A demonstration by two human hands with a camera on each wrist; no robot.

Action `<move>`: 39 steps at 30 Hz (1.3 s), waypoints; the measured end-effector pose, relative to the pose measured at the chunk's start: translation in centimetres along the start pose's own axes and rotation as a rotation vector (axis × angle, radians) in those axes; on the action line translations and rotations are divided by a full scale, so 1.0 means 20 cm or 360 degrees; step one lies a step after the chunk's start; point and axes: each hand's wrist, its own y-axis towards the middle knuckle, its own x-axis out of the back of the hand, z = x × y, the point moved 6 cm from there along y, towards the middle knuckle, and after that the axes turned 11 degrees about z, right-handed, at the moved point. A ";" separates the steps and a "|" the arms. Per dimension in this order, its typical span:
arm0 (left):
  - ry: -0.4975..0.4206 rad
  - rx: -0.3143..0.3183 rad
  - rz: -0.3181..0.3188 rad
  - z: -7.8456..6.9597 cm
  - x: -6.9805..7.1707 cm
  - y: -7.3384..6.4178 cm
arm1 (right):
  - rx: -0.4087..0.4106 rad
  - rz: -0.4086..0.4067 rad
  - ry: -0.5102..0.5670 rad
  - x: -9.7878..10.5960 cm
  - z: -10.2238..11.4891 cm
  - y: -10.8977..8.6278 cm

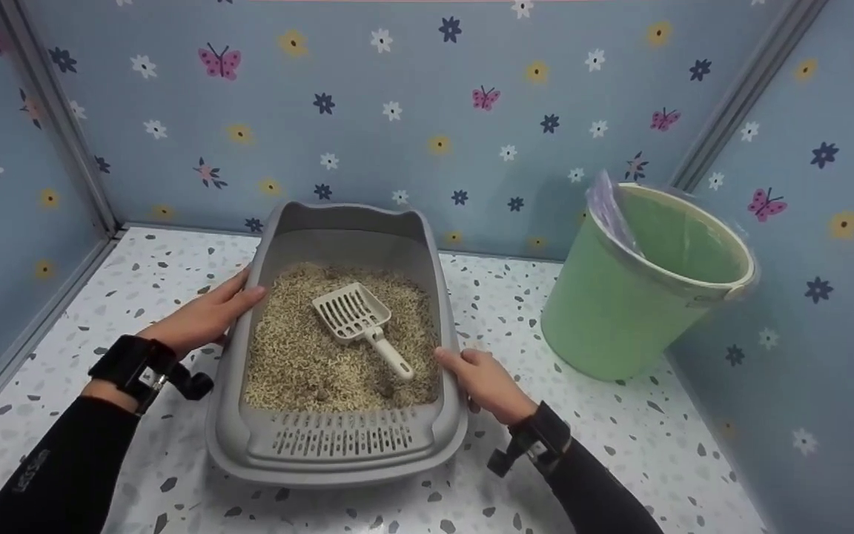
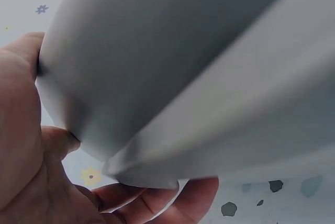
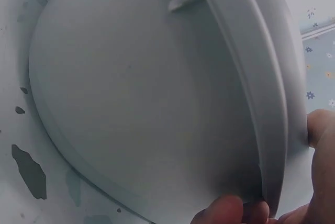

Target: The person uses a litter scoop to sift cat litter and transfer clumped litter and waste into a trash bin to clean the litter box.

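A grey litter box [image 1: 338, 475] stands on the speckled floor, tilted slightly in the head view. Granular tan litter [image 1: 293, 363] covers its bottom, with some darker patches. On the litter lies a cream slotted scoop [image 1: 390, 356], its handle pointing toward the right front. My left hand [image 1: 201, 317] grips the box's left rim, thumb over the top; the left wrist view shows its fingers [image 2: 193, 198] curled under the edge. With my right hand [image 1: 492, 384] I hold the right rim farther forward. Fingertips [image 3: 225, 211] tuck beneath that lip in the right wrist view.
A green bin [image 1: 597, 311] stands to the right of the box, with a clear purplish bag [image 1: 608, 211] over its rim. Blue flowered panels [image 1: 397, 89] rise behind and on both sides. White floor [image 1: 516, 311] with grey specks lies between box and bin.
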 end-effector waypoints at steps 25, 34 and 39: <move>-0.0165 -0.0059 0.0025 0.08 -0.02 -0.09 | 0.0041 -0.0195 -0.0831 0.13 0.34 -0.14; -0.0213 -0.0175 -0.0113 0.12 -0.07 -0.07 | -0.0083 -0.0197 -0.1090 0.06 0.42 -0.09; -0.0158 -0.0181 -0.0098 0.09 -0.05 -0.07 | -0.0093 -0.0007 -0.0868 0.06 0.35 -0.06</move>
